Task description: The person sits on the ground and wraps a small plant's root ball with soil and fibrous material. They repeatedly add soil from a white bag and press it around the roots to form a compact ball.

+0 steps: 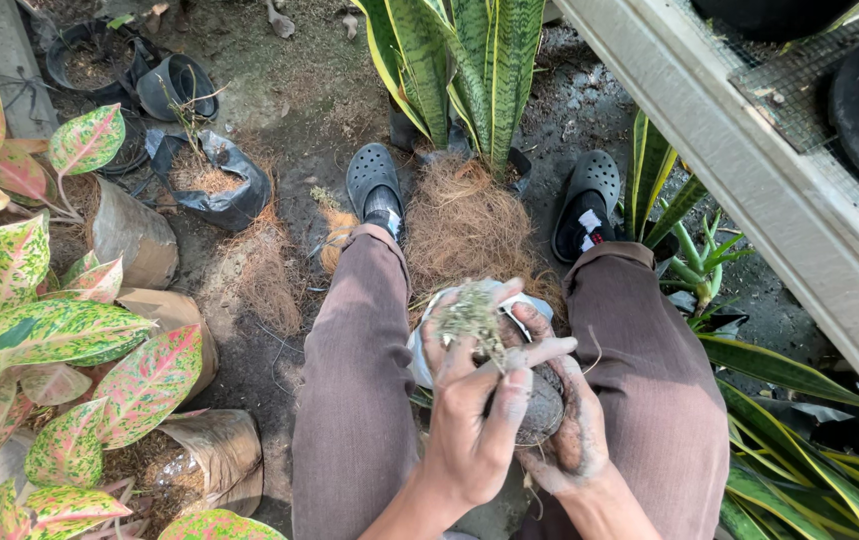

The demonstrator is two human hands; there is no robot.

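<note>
I sit or crouch with my knees apart, and both hands meet between them. My left hand [474, 420] pinches a small tuft of grey-green moss-like plant [469, 312] and lies over a round dark ball of soil or husk [539, 405]. My right hand [569, 420], caked with soil, cups that ball from below and from the right. A white bag or cloth [421, 345] lies under the hands. A mound of brown coconut fibre [464, 225] lies on the ground just beyond, between my two grey clogs.
A tall snake plant [469, 70] stands ahead in a dark pot. Pink-and-green leafy plants [59, 330] in brown bags fill the left. Black pots and a black bag of soil [209, 180] sit at the far left. A mesh-topped bench [779, 150] runs along the right.
</note>
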